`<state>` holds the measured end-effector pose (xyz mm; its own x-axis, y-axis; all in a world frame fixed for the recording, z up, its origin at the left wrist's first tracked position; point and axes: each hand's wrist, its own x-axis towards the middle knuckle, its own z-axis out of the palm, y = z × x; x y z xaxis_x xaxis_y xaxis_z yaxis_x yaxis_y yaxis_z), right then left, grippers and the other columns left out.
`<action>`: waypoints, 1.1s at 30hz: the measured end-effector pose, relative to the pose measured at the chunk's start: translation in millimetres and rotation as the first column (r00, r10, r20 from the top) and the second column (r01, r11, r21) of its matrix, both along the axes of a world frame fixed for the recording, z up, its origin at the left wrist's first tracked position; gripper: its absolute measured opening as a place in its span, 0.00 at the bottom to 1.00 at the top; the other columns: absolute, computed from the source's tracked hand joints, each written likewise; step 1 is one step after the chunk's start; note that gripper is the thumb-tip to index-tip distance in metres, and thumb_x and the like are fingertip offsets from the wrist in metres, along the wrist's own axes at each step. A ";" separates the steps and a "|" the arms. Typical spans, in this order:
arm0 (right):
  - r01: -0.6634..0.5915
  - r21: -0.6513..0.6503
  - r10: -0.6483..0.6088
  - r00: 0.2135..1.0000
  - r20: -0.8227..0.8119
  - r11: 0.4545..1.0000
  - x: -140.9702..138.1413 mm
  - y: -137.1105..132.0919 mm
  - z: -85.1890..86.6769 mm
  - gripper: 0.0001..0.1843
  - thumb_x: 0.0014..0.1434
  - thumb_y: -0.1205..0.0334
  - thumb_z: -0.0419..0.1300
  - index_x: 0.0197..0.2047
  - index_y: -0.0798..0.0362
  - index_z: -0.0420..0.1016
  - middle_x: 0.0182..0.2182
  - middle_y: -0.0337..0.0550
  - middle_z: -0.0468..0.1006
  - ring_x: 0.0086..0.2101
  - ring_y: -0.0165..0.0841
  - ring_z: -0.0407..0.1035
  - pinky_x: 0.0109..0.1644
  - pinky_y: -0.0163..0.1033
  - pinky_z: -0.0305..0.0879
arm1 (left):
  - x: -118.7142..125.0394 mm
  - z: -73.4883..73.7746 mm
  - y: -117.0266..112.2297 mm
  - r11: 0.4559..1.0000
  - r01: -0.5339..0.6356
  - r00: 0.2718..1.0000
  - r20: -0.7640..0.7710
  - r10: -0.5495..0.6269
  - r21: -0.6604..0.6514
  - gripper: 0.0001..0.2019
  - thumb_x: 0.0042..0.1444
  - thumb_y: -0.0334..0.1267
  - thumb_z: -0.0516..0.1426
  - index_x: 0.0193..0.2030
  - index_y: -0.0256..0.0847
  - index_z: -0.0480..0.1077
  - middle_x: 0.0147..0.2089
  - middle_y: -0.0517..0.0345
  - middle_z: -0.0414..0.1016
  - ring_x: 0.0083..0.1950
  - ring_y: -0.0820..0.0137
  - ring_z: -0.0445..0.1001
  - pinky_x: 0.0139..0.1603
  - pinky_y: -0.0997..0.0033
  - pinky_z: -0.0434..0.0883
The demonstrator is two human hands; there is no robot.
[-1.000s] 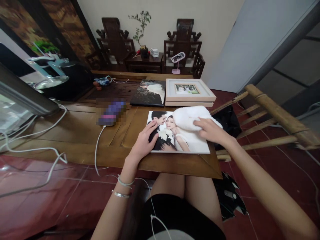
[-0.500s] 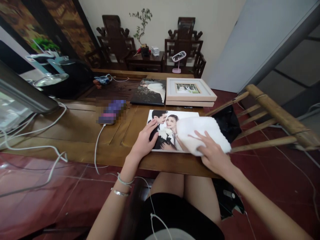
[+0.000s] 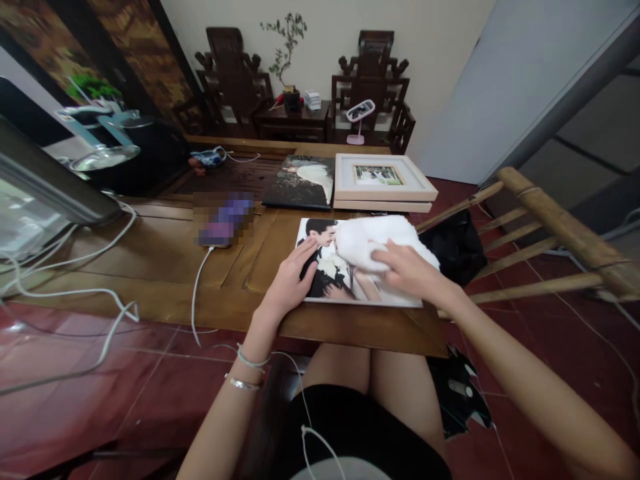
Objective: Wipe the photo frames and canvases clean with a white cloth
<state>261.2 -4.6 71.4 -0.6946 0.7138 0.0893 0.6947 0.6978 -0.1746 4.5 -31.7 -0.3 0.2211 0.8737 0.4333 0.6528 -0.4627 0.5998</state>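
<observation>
A photo panel (image 3: 334, 283) with a picture of a couple lies flat near the front edge of the wooden table. My left hand (image 3: 295, 273) rests on its left side, fingers extended over the surface and thumb apart. On the panel's right half, my right hand (image 3: 407, 267) grips a folded white towel (image 3: 385, 233) and presses it against the picture. The towel covers the upper right of the panel, including part of the pictured couple.
Behind the panel lie a dark photo panel (image 3: 303, 183) and stacked pale wooden frames (image 3: 385, 200). A blurred-out phone (image 3: 225, 220) with a white cable (image 3: 194, 300) is at left. A bamboo chair (image 3: 560, 227) and black bag (image 3: 455, 250) stand at right. Pots (image 3: 107, 160) sit back left.
My right hand and the towel have slid up and to the left across the panel, uncovering its lower right corner. My left hand stays in place on the panel.
</observation>
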 end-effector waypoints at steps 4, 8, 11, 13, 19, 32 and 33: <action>0.003 0.005 -0.003 0.996 -0.087 1.000 -21.4 55.7 3.6 0.23 0.43 0.76 0.46 0.41 0.56 0.74 0.35 0.50 0.78 0.38 0.42 0.70 0.42 0.40 0.60 | -1.0 -0.3 -0.1 1.000 0.008 1.000 0.000 -0.008 -0.005 0.21 0.64 0.37 0.48 0.61 0.34 0.64 0.65 0.43 0.63 0.68 0.62 0.58 0.68 0.53 0.57; 0.070 0.030 -0.066 0.992 -0.106 0.997 -37.2 57.8 -3.1 0.23 0.44 0.77 0.46 0.41 0.56 0.74 0.36 0.51 0.78 0.39 0.42 0.71 0.44 0.42 0.61 | -1.8 -2.1 0.9 1.000 0.025 1.000 0.000 -0.025 -0.017 0.21 0.65 0.36 0.45 0.63 0.36 0.63 0.66 0.46 0.62 0.69 0.63 0.57 0.69 0.52 0.56; 0.066 0.071 -0.063 0.997 -0.044 0.995 -41.4 23.6 -12.8 0.24 0.46 0.78 0.48 0.44 0.57 0.74 0.44 0.55 0.77 0.49 0.47 0.68 0.55 0.54 0.57 | -1.5 -4.3 1.7 1.000 0.022 1.000 0.022 -0.022 -0.003 0.21 0.65 0.35 0.44 0.63 0.37 0.63 0.66 0.46 0.61 0.69 0.63 0.57 0.69 0.52 0.55; 0.021 0.078 -0.019 1.000 -0.022 0.997 -40.5 -10.0 -18.9 0.25 0.46 0.79 0.49 0.46 0.57 0.75 0.51 0.57 0.74 0.58 0.50 0.60 0.60 0.62 0.51 | -1.0 -5.2 1.8 1.000 0.020 0.999 0.038 -0.020 0.001 0.21 0.65 0.35 0.44 0.63 0.37 0.62 0.67 0.46 0.61 0.69 0.63 0.57 0.69 0.52 0.55; -0.139 0.060 0.142 0.988 -0.058 0.989 -34.6 -101.2 -27.9 0.21 0.45 0.81 0.51 0.36 0.55 0.78 0.62 0.50 0.64 0.64 0.55 0.48 0.62 0.70 0.44 | -0.6 -3.5 1.1 0.999 0.025 0.999 0.027 -0.024 -0.040 0.22 0.64 0.34 0.44 0.64 0.36 0.61 0.68 0.46 0.59 0.69 0.62 0.55 0.69 0.50 0.54; 0.023 0.005 -0.022 1.000 -0.007 1.000 -47.7 -2.3 -9.8 0.26 0.48 0.79 0.48 0.49 0.58 0.74 0.52 0.58 0.74 0.59 0.48 0.59 0.61 0.60 0.53 | -1.1 -3.7 2.1 0.999 0.036 0.999 0.028 -0.035 -0.011 0.22 0.65 0.35 0.44 0.64 0.36 0.62 0.67 0.46 0.60 0.69 0.63 0.56 0.70 0.53 0.54; 0.040 0.020 -0.040 0.999 -0.002 0.999 -52.0 8.9 -9.5 0.26 0.49 0.79 0.48 0.49 0.57 0.73 0.50 0.58 0.75 0.58 0.48 0.60 0.59 0.60 0.55 | -0.8 -3.5 2.0 1.000 0.029 0.999 0.035 -0.029 -0.002 0.21 0.65 0.36 0.44 0.63 0.36 0.62 0.67 0.46 0.60 0.69 0.63 0.57 0.69 0.53 0.54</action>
